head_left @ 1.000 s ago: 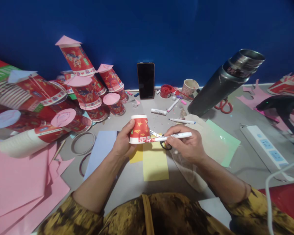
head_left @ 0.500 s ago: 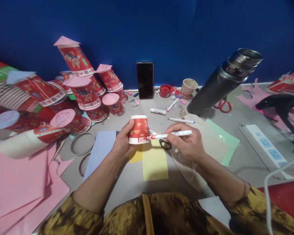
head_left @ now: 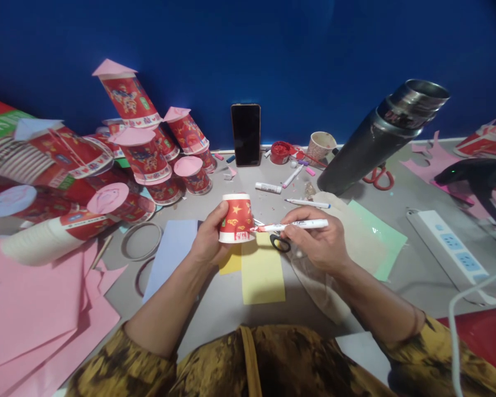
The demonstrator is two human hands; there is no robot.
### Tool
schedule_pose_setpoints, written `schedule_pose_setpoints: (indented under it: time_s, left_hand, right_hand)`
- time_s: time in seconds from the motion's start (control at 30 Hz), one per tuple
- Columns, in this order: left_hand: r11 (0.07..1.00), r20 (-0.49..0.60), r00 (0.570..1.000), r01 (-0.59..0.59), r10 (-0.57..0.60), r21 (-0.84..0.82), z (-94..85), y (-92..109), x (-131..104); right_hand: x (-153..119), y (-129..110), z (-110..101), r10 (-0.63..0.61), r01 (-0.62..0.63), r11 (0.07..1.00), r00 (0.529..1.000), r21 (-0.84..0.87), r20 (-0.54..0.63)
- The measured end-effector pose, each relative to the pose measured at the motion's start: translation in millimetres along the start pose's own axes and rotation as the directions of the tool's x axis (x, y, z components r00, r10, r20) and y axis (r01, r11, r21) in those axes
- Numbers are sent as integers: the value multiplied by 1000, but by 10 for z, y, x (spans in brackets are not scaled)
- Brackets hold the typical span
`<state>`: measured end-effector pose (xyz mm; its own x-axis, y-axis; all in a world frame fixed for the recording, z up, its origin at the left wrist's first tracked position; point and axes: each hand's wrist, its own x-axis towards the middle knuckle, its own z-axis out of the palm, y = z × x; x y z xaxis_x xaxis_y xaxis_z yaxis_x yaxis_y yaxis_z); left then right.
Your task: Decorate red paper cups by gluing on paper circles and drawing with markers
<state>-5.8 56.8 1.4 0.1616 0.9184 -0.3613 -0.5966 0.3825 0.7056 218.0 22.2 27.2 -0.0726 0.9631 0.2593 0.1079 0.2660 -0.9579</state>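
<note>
My left hand (head_left: 210, 236) is closed around the left side of a red paper cup (head_left: 236, 216), held upside down with its white rim at the bottom. Red strokes mark the lower band of the cup. Between the fingers and thumb of my right hand (head_left: 316, 236) is a white marker pen (head_left: 302, 225) lying nearly level. Its red tip is at the cup's right lower edge; whether it touches cannot be told. Behind and below the marker lies a pair of scissors (head_left: 280, 243) with black handles, partly hidden. A yellow paper sheet (head_left: 263, 275) lies under the cup.
Stacked red cups with paper cones (head_left: 143, 157) crowd the left. A phone (head_left: 246, 135) leans on the blue wall. Several markers lie mid-table. A dark steel flask (head_left: 357, 151), green paper (head_left: 376, 240) and a power strip (head_left: 450, 248) are rightward; pink sheets (head_left: 28, 314) lie front left.
The marker's tip has shifted slightly upward against the cup's right side, and the marker lies a bit flatter. The cup seems turned a little, with the red strokes farther right. The whole view shifts slightly.
</note>
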Motion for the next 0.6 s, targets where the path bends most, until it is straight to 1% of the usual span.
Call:
schedule_pose_setpoints:
  time_s: [0.13, 0.3, 0.47, 0.6]
  left_hand:
    - [1000, -1, 1000, -7, 7, -8, 18, -1, -2]
    - [1000, 25, 1000, 5, -5, -22, 22, -4, -5]
    - [999, 22, 999, -26, 25, 33, -1, -7, -5]
    - [996, 39, 998, -43, 40, 75, -3, -15, -14]
  right_hand:
    - [-4, -19, -11, 12, -13, 1000, 998, 10, 57]
    - [-9, -35, -6, -35, 35, 999, 999, -27, -10]
    - [-22, -40, 14, -9, 10, 1000, 999, -6, 50]
    - [-23, -55, 34, -30, 30, 999, 1000, -33, 5]
